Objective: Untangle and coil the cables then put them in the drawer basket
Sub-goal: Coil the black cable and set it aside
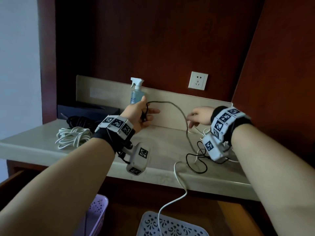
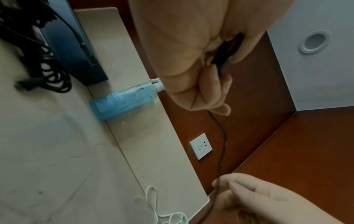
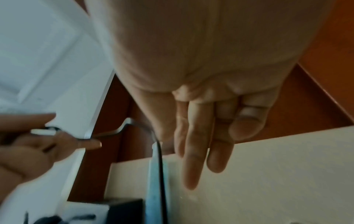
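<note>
Holding the thin black cable (image 1: 170,103) up over the tabletop (image 1: 153,133), I have my left hand (image 1: 139,114) curled round a few small loops of it, thumb and fingers closed on the bundle. From there the cable arcs across to my right hand (image 1: 200,115), where thumb and forefinger pinch it while the other fingers (image 3: 191,151) hang straight and together. Below that hand it drops to the tabletop and lies in loose black loops near the front right edge, tangled with one loose white cable (image 1: 179,184) that runs over the front edge and hangs down to the white basket (image 1: 172,225).

I count four cables: those two, one coiled white cable (image 1: 73,136) and one coiled black cable (image 1: 80,120) behind it, both by the left edge. Two baskets sit below the tabletop, the white one and a purple basket (image 1: 98,206) to its left. One blue spray bottle (image 1: 136,92) stands against the back edge, and one wall socket (image 1: 197,80) is mounted above it to the right.
</note>
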Demonstrator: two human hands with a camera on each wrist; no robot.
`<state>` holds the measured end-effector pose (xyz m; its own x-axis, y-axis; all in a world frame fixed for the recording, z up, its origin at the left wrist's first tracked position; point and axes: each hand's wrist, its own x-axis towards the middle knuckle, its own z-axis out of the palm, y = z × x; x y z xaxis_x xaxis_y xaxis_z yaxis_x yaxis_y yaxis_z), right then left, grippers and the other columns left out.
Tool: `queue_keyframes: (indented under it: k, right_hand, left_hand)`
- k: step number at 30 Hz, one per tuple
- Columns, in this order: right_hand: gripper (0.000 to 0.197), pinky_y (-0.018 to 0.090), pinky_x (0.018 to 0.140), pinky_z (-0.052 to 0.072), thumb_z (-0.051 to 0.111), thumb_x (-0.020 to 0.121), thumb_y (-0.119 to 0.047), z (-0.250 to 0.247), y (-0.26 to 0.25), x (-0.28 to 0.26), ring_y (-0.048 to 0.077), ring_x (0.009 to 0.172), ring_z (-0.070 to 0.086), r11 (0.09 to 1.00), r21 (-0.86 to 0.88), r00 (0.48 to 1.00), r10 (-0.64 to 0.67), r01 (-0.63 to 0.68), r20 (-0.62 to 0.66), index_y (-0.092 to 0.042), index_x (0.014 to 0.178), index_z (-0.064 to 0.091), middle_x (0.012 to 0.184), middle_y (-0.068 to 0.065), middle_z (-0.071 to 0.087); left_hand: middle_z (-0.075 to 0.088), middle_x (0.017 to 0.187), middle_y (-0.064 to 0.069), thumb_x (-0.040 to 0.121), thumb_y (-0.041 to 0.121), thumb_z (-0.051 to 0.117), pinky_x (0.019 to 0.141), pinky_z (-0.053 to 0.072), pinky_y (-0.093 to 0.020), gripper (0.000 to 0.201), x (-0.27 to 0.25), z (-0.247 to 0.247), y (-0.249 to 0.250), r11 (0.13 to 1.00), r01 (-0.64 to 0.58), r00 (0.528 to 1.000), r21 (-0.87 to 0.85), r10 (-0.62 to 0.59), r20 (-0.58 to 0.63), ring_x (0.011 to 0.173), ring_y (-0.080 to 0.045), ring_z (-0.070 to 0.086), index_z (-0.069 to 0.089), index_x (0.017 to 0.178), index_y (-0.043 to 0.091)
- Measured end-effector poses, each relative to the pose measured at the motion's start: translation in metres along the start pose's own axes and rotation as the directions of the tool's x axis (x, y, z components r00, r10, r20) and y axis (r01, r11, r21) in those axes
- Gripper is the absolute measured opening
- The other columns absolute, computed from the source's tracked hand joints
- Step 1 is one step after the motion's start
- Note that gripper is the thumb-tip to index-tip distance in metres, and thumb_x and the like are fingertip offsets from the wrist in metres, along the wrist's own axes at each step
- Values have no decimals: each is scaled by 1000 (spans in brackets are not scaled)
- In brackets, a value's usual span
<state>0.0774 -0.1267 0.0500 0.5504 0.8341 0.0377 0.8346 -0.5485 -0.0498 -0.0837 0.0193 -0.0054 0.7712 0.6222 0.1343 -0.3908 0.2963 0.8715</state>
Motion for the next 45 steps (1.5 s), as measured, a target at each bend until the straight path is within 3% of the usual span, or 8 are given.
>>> queue_keyframes:
  k: [4, 9, 15, 21, 27, 36, 42, 45]
  right_hand:
    - [32, 25, 83, 42, 39, 98, -34, 13, -27, -9, 16, 112, 56, 931, 359, 995, -29, 62, -99, -12, 120, 47, 115, 2, 64]
    - [43, 36, 103, 31, 40, 93, -49, 35, -72, -12, 25, 126, 37, 986, 152, 948, -11, 62, -318, -27, 130, 44, 134, 7, 41]
    - [30, 32, 67, 44, 38, 99, -29, 33, -120, -24, 22, 65, 55, 918, 332, 969, -160, 216, -186, -22, 75, 55, 63, 0, 49]
    - [22, 10, 45, 29, 49, 95, -25, 29, -142, -50, 0, 40, 40, 856, 391, 901, -176, 339, -396, -20, 76, 60, 45, -14, 47]
    - [21, 24, 73, 41, 54, 92, -29, 45, -159, -55, 10, 76, 56, 904, 296, 849, -122, 309, -514, -22, 77, 67, 80, -4, 67]
    - [15, 28, 75, 44, 44, 97, -21, 74, -160, -69, 17, 82, 57, 930, 328, 817, 55, 168, -574, -18, 105, 55, 90, -1, 62]
    - [10, 25, 71, 41, 61, 87, -16, 94, -169, -88, 14, 79, 55, 915, 298, 605, 79, 271, -792, -14, 86, 71, 82, -2, 63]
    - [9, 27, 68, 39, 65, 84, -16, 112, -181, -91, 16, 79, 56, 916, 281, 649, 31, 285, -760, -14, 85, 74, 84, 5, 66]
  left_hand:
    - [66, 64, -4, 102, 33, 36, 40, 26, -17, 27, -19, -16, 9, 998, -1, 998, 58, -2, 60, 41, -9, 39, 44, 120, 15]
    - [51, 63, -2, 101, 32, 38, 38, 27, -17, 22, -43, -39, 24, 989, 3, 980, 147, -32, 196, 45, -10, 36, 43, 114, 15]
    - [38, 58, 4, 98, 28, 45, 40, 22, -16, 16, -61, -73, 35, 903, 16, 934, 429, -166, 316, 47, -8, 28, 40, 89, 15]
    - [38, 64, 3, 92, 16, 56, 48, 26, -19, 21, -72, -99, 35, 780, 2, 912, 626, -258, 319, 52, -7, 32, 58, 112, 8]
    - [54, 79, -1, 98, 29, 43, 59, 37, -22, 26, -83, -99, 30, 871, -7, 912, 492, -196, 359, 66, -11, 48, 62, 106, 12]
    - [60, 86, -7, 102, 34, 32, 41, 29, -16, 43, -85, -94, 30, 997, 75, 971, 1, -74, 226, 47, -8, 39, 48, 126, 2]
    - [68, 87, 2, 102, 42, 19, 56, 36, -20, 51, -88, -89, 29, 992, -76, 968, -100, 97, 233, 65, -10, 49, 61, 97, 15]
    - [70, 80, -4, 101, 46, 19, 75, 47, -31, 53, -92, -89, 27, 974, -30, 962, -223, 89, 258, 75, -17, 64, 56, 81, 13]
